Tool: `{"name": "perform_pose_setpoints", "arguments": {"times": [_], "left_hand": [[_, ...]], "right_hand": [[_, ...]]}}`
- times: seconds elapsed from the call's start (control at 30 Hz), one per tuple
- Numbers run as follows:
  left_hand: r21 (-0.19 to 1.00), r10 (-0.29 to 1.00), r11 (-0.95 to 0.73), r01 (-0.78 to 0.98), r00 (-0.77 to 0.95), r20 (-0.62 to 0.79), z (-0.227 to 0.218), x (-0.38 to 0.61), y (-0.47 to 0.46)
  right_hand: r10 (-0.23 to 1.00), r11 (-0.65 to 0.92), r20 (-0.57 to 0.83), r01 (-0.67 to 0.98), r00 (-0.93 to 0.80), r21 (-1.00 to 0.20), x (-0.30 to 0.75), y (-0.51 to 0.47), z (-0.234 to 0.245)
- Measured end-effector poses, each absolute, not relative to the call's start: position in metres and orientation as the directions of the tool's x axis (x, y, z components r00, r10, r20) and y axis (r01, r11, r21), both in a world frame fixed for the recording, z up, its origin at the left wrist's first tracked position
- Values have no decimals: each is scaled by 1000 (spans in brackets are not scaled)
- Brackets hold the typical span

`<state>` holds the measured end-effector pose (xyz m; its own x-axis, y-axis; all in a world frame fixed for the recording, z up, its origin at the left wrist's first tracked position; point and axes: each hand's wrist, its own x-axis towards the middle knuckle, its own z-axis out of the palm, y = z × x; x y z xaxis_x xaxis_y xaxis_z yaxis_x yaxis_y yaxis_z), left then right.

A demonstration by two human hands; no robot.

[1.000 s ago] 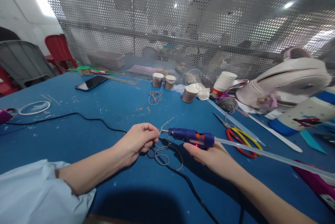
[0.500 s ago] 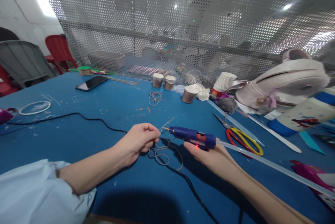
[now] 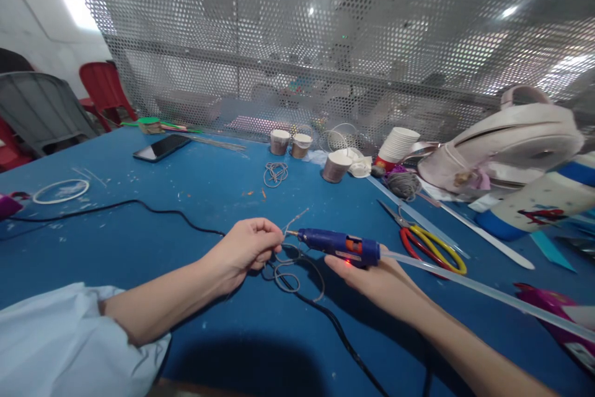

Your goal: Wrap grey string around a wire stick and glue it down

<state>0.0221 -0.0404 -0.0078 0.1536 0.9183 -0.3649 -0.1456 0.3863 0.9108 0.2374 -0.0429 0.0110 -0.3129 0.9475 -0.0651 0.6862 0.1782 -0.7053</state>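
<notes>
Grip of L hand (image 3: 248, 249) pinching grey cord (image 3: 296, 218) nr. nozzle (image 3: 291, 233), loops below on counter (image 3: 218, 180), prob. light, limp, best held close to end; R hand (image 3: 374, 278) wrapped round glue gun (image 3: 328, 240), rigid, tip likely hot.

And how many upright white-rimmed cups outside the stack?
3: a left cup and a middle cup side by side near the mesh panel, a right cup beyond the glue gun, left of the cup stack. More could be hidden.
</notes>
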Motion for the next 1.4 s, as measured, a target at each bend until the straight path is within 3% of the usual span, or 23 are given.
{"name": "perform_pose_setpoints", "arguments": {"times": [0.1,0.27,0.47,0.73,1.2,1.4], "left_hand": [[911,918,388,-142,152,-367,-8,21,-41],[913,920,381,-146,159,-358,-10,21,-40],[912,919,385,-141,156,-363,-9,22,-40],[908,917,389,-158,167,-363,-10,21,-38],[906,917,389,-166,164,-364,-8,22,-39],[911,920,381,-158,159,-358,-8,22,-39]], "right_hand": [[943,174,-83,691,-322,-702,236,-44,13],[965,178,4,641,-264,-746,233,-45,13],[945,168,-72,665,-318,-728,235,-44,14],[946,273,90,615,-311,-740,232,-46,14],[937,305,115,611,-330,-730,233,-44,11],[921,296,35,641,-387,-709,233,-46,17]]}}
